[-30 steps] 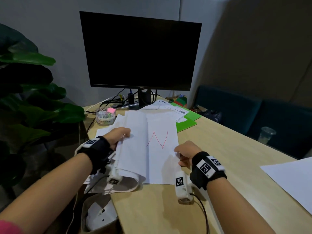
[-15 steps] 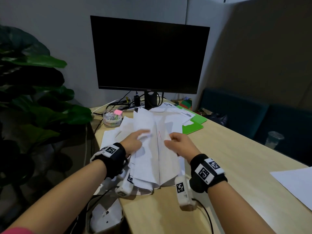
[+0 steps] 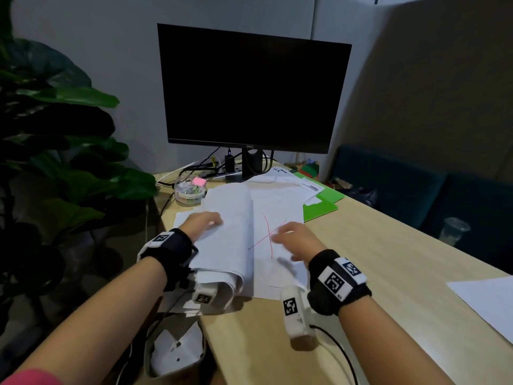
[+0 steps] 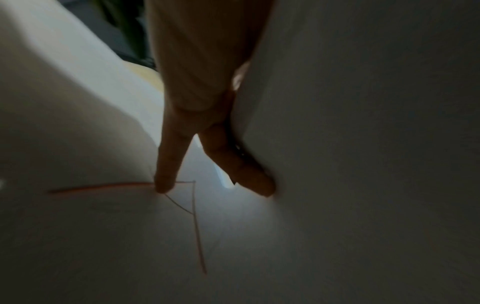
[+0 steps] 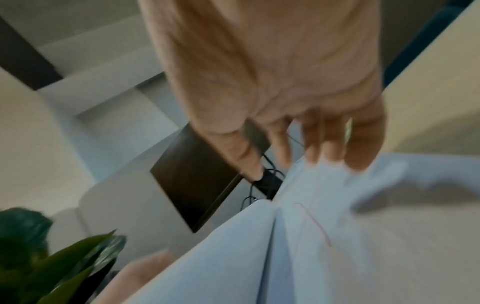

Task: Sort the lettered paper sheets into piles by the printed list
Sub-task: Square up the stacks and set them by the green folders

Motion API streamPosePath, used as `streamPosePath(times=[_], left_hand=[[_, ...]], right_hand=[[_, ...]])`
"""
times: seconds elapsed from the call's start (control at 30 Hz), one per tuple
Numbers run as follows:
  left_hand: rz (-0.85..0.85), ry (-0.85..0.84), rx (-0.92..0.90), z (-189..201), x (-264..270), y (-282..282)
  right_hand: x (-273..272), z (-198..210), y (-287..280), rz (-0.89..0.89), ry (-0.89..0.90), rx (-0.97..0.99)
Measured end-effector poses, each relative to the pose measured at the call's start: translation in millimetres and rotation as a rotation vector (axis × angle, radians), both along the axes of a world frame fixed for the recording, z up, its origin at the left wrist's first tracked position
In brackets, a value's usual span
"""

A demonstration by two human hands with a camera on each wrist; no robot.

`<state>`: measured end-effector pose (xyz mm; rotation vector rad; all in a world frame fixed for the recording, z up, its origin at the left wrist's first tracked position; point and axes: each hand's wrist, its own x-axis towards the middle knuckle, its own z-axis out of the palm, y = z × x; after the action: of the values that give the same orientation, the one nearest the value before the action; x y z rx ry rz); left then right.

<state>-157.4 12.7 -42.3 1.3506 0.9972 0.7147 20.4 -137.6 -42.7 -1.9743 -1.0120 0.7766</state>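
Left hand [image 3: 204, 225] fingers curl around folded-back sheets [image 3: 224, 245]; right hand [image 3: 295, 240] fingers spread over red-marked sheet [image 3: 273, 262] on desk [image 3: 388, 273].

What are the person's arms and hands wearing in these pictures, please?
Both forearms are bare. The left hand and the right hand each have a black wrist strap carrying white blocks printed with black square-code markers, and a thin black cable trails from the right one. A pink sleeve shows at the left arm.
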Motion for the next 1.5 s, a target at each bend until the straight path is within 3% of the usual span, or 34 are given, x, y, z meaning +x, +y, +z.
streamPosePath(times=[0.07,0.2,0.33,0.47,0.63,0.77,0.87,1.0,1.13,1.27,1.33,1.4,1.47,1.5], left_hand=[[0.015,-0.017,-0.017,-4.5,-8.0,4.4],[0.027,-0.033,-0.025,-13.5,-13.2,6.8],[0.045,-0.026,-0.015,-16.6,-11.2,4.6],[0.052,-0.091,-0.085,-13.4,-6.5,-3.8],[-0.024,0.095,0.234,-19.3,6.2,-14.2],[-0.161,0.17,0.34,-22.4,22.3,-23.2],[-0.142,0.095,0.177,-12.7,31.2,-34.4],[-0.157,0.048,0.023,-4.8,35.3,-39.1],[-0.131,0.185,0.079,-13.2,30.5,-22.9],[-0.138,0.211,0.056,-13.8,25.4,-18.1],[-0.11,0.2,0.062,-13.0,24.1,-18.2],[-0.084,0.153,0.055,-12.7,22.2,-14.6],[-0.026,0.159,0.071,-10.6,15.1,-13.1],[-0.004,0.156,0.079,-10.7,10.4,-11.8]], right_hand=[[22.9,-13.2,1.0,-0.268,0.028,-0.055],[37.8,-23.9,-2.7,-0.357,0.161,-0.105],[35.8,-19.6,-5.4,-0.29,0.178,-0.136],[32.8,-15.4,-6.2,-0.223,0.076,-0.153],[18.2,-24.0,-0.8,-0.186,0.087,0.114],[-7.4,-10.3,0.7,0.067,0.031,0.225],[-24.1,-1.0,4.7,0.19,-0.26,0.191],[-45.4,4.1,5.9,0.222,-0.462,0.145],[-49.5,7.4,10.3,0.214,-0.475,0.074],[-44.2,11.3,9.4,0.237,-0.337,-0.054],[-38.3,10.0,11.4,0.187,-0.237,-0.094],[-22.2,-0.4,18.7,-0.054,-0.212,-0.144],[-4.5,-11.4,21.2,-0.307,-0.077,-0.183],[0.7,-15.4,21.5,-0.337,0.031,-0.181]])
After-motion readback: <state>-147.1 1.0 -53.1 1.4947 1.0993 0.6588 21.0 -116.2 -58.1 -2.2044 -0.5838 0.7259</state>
